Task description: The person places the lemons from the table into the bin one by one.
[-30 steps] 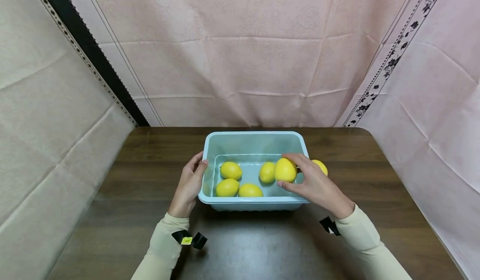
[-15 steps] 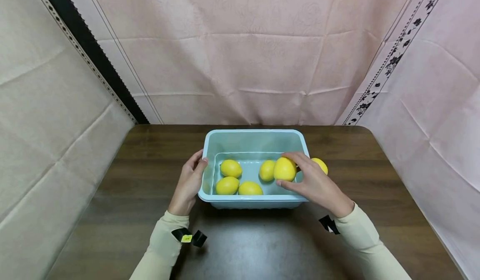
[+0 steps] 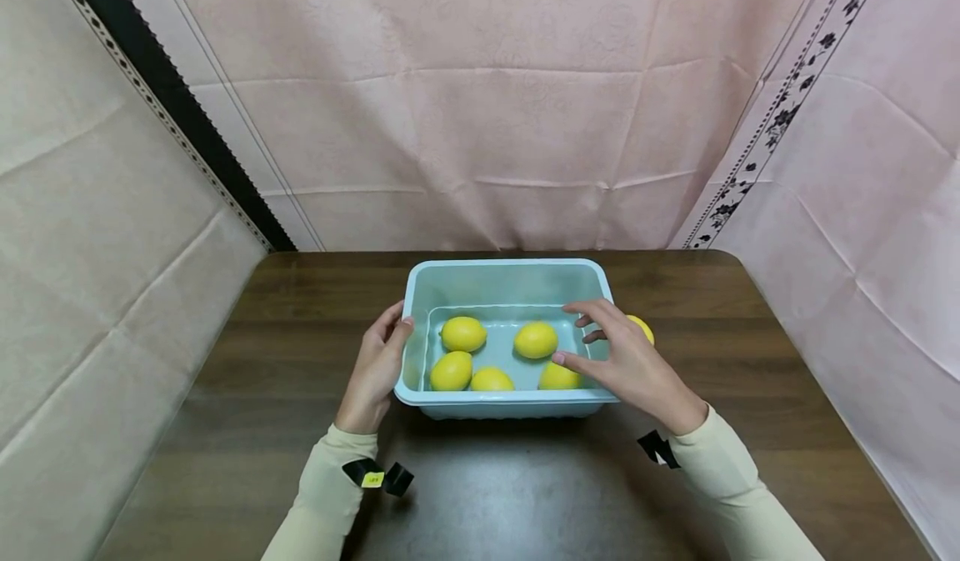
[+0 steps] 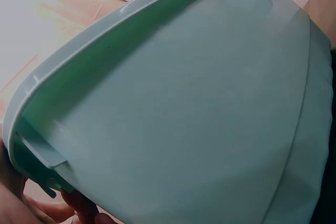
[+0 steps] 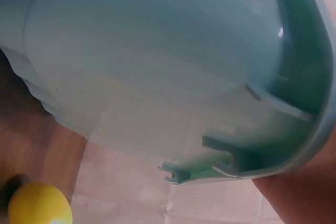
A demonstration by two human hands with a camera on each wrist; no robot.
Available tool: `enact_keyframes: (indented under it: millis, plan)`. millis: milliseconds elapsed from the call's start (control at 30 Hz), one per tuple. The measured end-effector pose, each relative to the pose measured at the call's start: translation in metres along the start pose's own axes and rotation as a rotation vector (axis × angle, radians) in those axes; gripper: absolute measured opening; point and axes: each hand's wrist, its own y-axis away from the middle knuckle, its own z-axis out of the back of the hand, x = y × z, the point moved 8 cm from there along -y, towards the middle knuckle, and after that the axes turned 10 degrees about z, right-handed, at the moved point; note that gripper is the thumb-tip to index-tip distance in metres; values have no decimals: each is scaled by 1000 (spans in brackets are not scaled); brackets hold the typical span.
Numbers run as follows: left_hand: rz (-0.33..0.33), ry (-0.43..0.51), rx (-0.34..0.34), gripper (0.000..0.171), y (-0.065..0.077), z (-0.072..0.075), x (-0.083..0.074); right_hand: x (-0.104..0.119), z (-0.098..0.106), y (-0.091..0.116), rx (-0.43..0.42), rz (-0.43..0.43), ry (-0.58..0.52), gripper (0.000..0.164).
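Observation:
My left hand (image 3: 378, 365) grips the left side of a light blue plastic basin (image 3: 510, 265), its thumb at the rim. In the left wrist view, fingers (image 4: 79, 203) curl under the rim beside the outer wall. My right hand (image 3: 630, 361) hangs over the basin's right side, fingers spread apart with nothing between them. Below its thumb a lemon (image 3: 558, 377) lies inside the basin, partly hidden by the front rim. Several more lie there: one lemon (image 3: 536, 340) in the middle and others at the left, such as the lemon (image 3: 462, 333) farthest back.
Another lemon (image 3: 644, 328) rests on the table right of the basin, mostly hidden behind my right hand; the right wrist view shows a lemon (image 5: 39, 205) too. The dark wooden table (image 3: 300, 311) ends just behind the basin, where a pale cloth (image 3: 480, 127) hangs.
My right hand has let go of the lemon it held, which now lies lower, near the basin's front wall. The lemons inside have shifted slightly. The left hand keeps its hold.

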Motion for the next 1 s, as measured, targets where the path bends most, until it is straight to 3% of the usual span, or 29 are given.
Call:
enact_keyframes:
  millis: [400,567,733,1000]
  plan:
    - [7,13,0,51,1,1,0,-1,17,-1,-126,95,37,47]
    - [19,9,-1,52,2,1,2,-11,25,0,-150,63,57,42]
    - [18,10,-4,51,2,2,2,-29,27,-1,-85,-15,76,48]
    - [7,1,5,50,2,1,1,-61,34,5,-92,-102,23,53]
